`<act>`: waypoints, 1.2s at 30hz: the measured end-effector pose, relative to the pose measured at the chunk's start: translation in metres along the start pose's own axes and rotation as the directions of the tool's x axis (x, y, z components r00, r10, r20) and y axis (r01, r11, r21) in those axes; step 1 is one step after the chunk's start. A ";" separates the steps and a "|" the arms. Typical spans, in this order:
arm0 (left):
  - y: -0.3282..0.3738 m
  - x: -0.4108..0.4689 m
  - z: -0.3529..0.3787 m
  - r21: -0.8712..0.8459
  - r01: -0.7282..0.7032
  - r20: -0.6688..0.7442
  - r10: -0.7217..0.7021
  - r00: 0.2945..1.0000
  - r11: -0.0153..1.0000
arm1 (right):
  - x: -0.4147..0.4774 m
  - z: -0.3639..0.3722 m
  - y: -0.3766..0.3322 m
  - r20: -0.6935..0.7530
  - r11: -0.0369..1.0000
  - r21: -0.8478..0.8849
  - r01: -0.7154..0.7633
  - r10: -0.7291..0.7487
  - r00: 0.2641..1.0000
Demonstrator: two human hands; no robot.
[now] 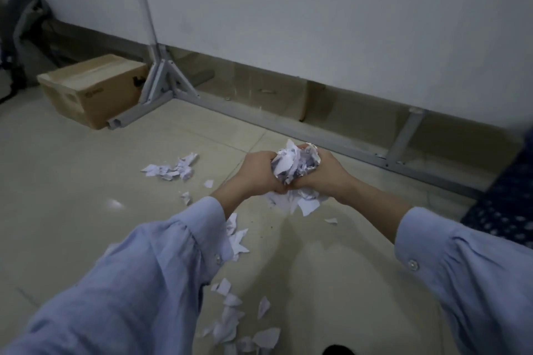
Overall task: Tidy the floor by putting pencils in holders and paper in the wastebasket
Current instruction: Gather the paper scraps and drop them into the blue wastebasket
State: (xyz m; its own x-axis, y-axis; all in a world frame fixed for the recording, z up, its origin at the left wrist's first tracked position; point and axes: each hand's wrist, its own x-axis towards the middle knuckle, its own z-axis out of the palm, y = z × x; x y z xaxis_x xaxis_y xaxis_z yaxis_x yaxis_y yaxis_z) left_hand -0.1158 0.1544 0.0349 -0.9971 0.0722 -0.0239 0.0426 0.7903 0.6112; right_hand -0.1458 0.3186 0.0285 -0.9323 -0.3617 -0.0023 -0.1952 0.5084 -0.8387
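A wad of torn white paper scraps [294, 166] is held just above the tiled floor, squeezed between both hands. My left hand [256, 173] grips its left side and my right hand [326, 173] grips its right side, fingers curled round it. Some scraps [305, 204] hang or lie just under the hands. More torn paper lies loose on the floor: a small heap [173, 168] to the left, pieces [238, 235] beside my left sleeve, and a trail [230, 320] near the bottom edge. No pencils, holders or wastebasket are in view.
A white partition on a grey metal frame [288, 124] runs across the back. A cardboard box [92, 89] stands at its left foot. Dark gear [20, 23] sits in the far left corner. Dotted dark fabric [507, 196] is at the right edge.
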 end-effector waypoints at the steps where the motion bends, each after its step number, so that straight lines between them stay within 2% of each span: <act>1: 0.010 0.002 0.003 -0.001 -0.027 0.015 0.027 1.000 1.000 | -0.007 -0.009 0.001 -0.014 1.000 0.001 -0.011 0.011 1.000; 7: 0.077 0.008 0.019 0.033 -0.191 0.114 0.187 0.976 0.981 | -0.055 -0.066 0.008 -0.149 0.998 0.026 -0.061 0.064 0.987; 13: 0.143 0.013 0.036 -0.007 -0.315 0.150 0.312 0.938 0.949 | -0.093 -0.125 0.012 -0.317 0.997 0.012 -0.072 0.072 0.946; 19: 0.195 0.020 0.046 0.046 -0.398 0.155 0.387 0.909 0.916 | -0.115 -0.169 0.018 -0.375 0.997 -0.001 -0.083 0.077 0.924; 30: 0.292 0.037 0.074 -0.010 -0.513 0.176 0.507 0.844 0.858 | -0.155 -0.258 0.033 -0.482 0.996 -0.033 -0.085 0.059 0.874; 36: 0.353 0.045 0.112 -0.072 -0.561 0.151 0.565 0.811 0.825 | -0.180 -0.320 0.061 -0.525 0.989 -0.055 -0.137 0.088 0.846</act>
State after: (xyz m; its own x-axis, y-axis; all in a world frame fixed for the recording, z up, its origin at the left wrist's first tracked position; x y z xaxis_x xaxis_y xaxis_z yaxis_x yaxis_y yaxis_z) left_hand -0.1390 0.5046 0.1607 -0.7752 0.5972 0.2061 0.5900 0.5677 0.5742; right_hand -0.0872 0.6654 0.1520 -0.9661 0.1489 0.2107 -0.0825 0.5956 -0.7990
